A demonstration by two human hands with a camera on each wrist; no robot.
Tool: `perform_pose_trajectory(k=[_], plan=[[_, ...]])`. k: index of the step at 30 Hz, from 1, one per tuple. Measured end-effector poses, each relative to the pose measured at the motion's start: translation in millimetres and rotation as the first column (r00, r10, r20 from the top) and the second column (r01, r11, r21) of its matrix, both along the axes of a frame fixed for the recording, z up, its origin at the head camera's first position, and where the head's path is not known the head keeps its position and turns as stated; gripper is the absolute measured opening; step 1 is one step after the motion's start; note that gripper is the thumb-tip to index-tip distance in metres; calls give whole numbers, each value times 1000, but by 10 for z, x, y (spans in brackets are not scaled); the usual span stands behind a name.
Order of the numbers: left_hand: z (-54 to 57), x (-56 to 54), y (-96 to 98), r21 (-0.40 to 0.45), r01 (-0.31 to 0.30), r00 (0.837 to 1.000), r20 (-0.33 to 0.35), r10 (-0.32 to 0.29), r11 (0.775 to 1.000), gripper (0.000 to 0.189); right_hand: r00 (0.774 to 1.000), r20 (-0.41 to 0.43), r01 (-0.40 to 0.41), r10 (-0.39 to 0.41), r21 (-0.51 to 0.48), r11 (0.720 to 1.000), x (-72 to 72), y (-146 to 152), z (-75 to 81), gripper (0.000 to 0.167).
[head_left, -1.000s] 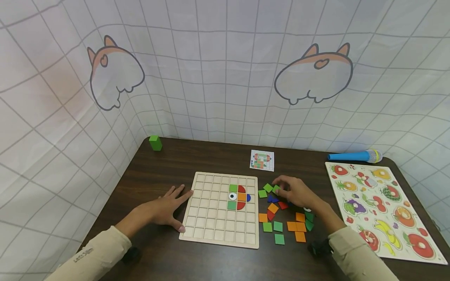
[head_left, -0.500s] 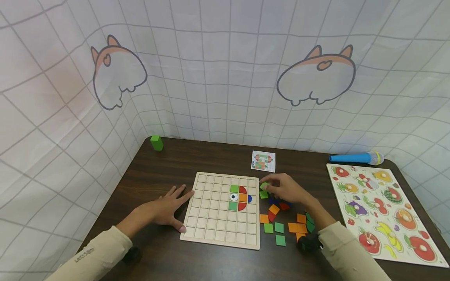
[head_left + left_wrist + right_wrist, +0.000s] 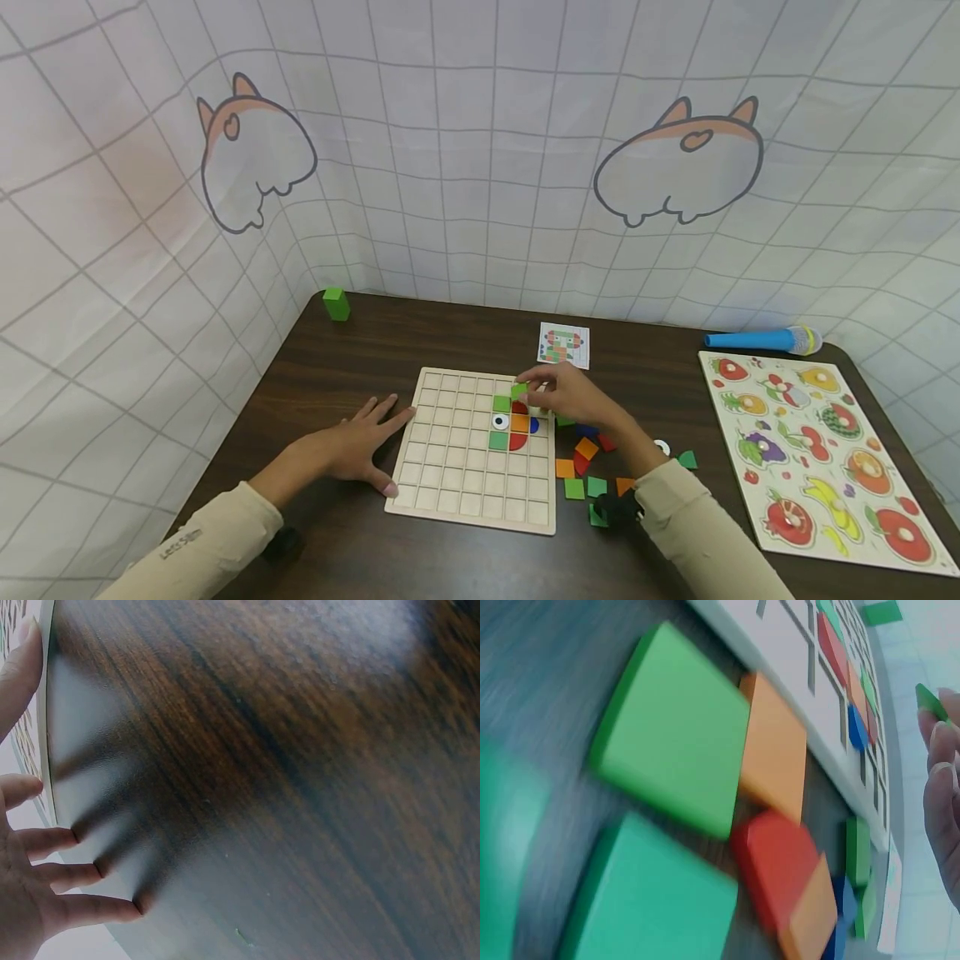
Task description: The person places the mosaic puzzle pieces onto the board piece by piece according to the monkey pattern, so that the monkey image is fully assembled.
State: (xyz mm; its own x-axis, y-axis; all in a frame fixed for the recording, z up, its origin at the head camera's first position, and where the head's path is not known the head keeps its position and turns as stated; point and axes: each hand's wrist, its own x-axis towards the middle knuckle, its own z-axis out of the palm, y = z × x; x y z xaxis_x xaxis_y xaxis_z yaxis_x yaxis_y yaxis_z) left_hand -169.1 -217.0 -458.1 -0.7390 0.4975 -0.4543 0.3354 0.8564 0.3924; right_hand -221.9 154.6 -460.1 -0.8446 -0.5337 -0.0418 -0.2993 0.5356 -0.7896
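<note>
Tabletop in dark wood carries everything; the fruit board lies well to the right of the grid board, probably set aside to leave working room. The left hand lies at the grid board's left edge, fingers spread, thumb on its near-left corner and index fingertip at its rim, the others on the wood, apparently to steady it. The right hand reaches in over the grid board's right part, wrist angled leftward, its thumb and fingers pinching a green tile. Beyond the grid board, far to its right, lies a microphone; just beyond it is a picture card, likely placed for easy viewing, and beyond its left side stands a green block. Loose tiles lie just right of the grid board, handy for the right hand. The pinched green tile is over the grid board's far right area, beside its set pieces; whether it touches the grid, I cannot tell.
</note>
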Motion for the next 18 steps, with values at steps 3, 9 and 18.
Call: perform_pose_trajectory(k=[3,9,18], plan=[[6,4,3,4,2,1000,-1,-2,1000,121,1000,1,-12,12,-15,1000,-33,-101,-34,31],[13,8,5,8,-2,1000,4,2,1000,120,1000,0,11,-11,-17,1000,-91,-299,-113,28],[22,12,10,15,3,1000,-4,-3,1000,120,998,37,44,-44,-1,999,-127,-502,-178,26]])
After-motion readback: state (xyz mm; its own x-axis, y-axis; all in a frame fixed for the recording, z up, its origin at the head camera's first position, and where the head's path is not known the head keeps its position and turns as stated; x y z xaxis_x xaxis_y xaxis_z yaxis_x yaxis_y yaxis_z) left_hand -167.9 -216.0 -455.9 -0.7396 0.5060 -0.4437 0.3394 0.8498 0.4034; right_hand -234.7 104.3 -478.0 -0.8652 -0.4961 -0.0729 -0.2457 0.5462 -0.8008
